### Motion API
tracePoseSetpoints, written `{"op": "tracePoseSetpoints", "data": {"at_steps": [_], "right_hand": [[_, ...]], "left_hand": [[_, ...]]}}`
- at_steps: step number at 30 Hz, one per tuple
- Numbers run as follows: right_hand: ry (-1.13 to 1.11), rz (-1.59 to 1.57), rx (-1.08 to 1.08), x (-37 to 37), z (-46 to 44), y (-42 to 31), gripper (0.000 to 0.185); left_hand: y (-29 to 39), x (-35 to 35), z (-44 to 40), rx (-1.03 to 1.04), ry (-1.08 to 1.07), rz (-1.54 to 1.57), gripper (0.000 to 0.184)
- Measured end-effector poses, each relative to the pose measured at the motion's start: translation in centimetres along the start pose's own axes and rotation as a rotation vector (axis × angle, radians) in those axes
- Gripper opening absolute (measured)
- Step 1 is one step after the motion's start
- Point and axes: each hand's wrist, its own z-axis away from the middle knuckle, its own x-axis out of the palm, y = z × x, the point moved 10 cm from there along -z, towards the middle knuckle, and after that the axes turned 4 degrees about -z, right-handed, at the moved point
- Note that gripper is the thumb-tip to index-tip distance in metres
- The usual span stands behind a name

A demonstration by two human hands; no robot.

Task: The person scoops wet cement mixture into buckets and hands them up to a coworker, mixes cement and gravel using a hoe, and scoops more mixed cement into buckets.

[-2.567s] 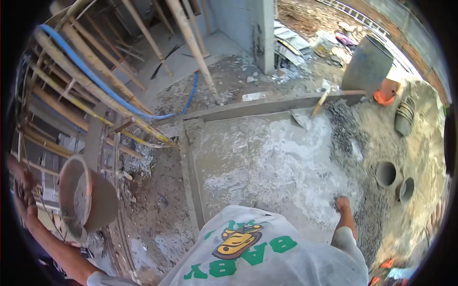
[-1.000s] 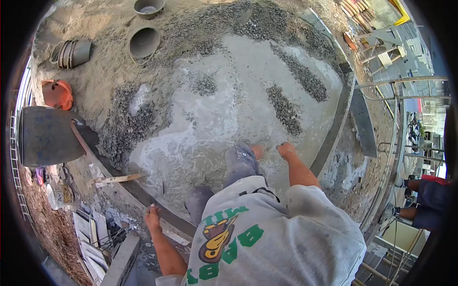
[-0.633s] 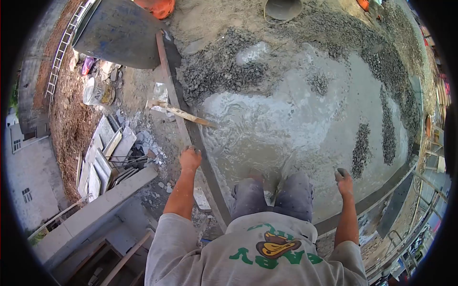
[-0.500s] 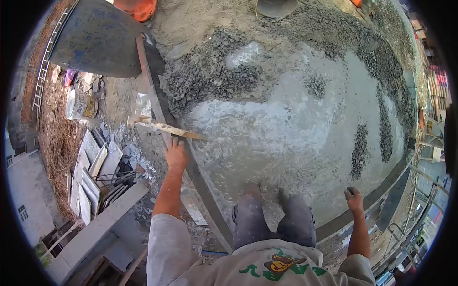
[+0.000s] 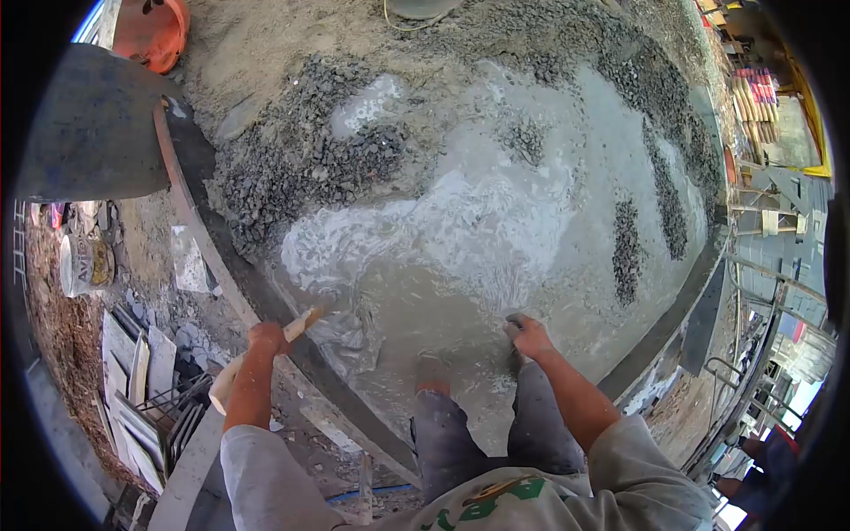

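My left hand (image 5: 268, 338) is closed around a pale wooden stick (image 5: 305, 322) at the rim of the basin. One end of the stick points over the wet mix, and a thicker part shows behind my wrist. My right hand (image 5: 529, 336) hovers above the wet grey cement mix (image 5: 425, 305), near my right knee. Its fingers look curled, with dark grey tips; whether they hold anything is hidden. My legs (image 5: 440, 434) stand in the mix, feet out of sight. Whitish streaked cement (image 5: 469, 221) lies in front of me.
Gravel (image 5: 310, 150) is heaped at the far left of the mix. A low curved wall (image 5: 208, 239) borders it. Beyond are a dark barrel-like sheet (image 5: 84, 124), an orange tub (image 5: 155, 35), a dirty white bucket (image 5: 86, 265) and broken slabs (image 5: 133, 380). Part of another person (image 5: 761, 469) shows at lower right.
My left hand has taken hold of the wooden stick and pulled it back toward me. My right hand has swung left from the right rim over the mix. The view has shifted.
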Motion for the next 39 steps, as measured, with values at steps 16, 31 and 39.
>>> {"op": "tracePoseSetpoints", "data": {"at_steps": [16,31,39], "right_hand": [[-0.481,-1.087,0.542,18.3,-2.0,-13.2,0.075],[-0.239,-1.038,-0.378,-23.3,-23.4,-33.1,0.024],[0.196,0.025,-0.381,-0.1,-42.1,-24.1,0.042]], "left_hand": [[20.4,-5.7,25.1,-0.015,0.202,0.497,0.052],[40.8,-27.8,14.5,0.763,0.204,1.754,0.055],[47.5,-15.6,7.1,0.452,-0.314,2.660,0.034]]}}
